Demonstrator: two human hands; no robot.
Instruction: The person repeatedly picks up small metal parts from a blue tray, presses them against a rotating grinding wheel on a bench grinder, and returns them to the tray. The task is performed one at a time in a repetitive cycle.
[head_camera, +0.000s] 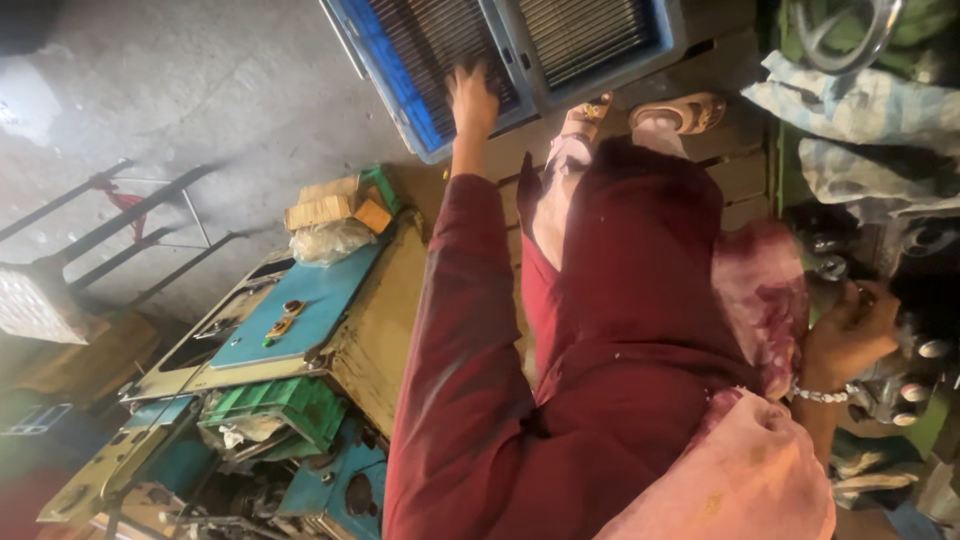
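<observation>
My left hand (470, 97) stretches out on a maroon sleeve to a blue plastic crate (398, 75). Its fingers lie spread on the dark ribbed metal pieces (425, 40) stacked inside. A second, grey crate (590, 40) with similar ribbed pieces stands beside it. My right hand (848, 338), with a beaded bracelet on the wrist, is curled on a dark part of a metal machine (905, 375) at the right edge. My sandalled feet (680, 112) stand on wooden planks (735, 170) just below the crates. Maroon and pink clothing fills the middle of the view.
A tan cabinet with a blue top (300, 305) stands at the left, with wood blocks (325, 208) and a plastic bag (330, 240) on it. Green crates (275, 405) and scrap parts lie below it. A dark metal frame (130, 225) stands on the concrete floor. Cloths (860, 110) are piled at the upper right.
</observation>
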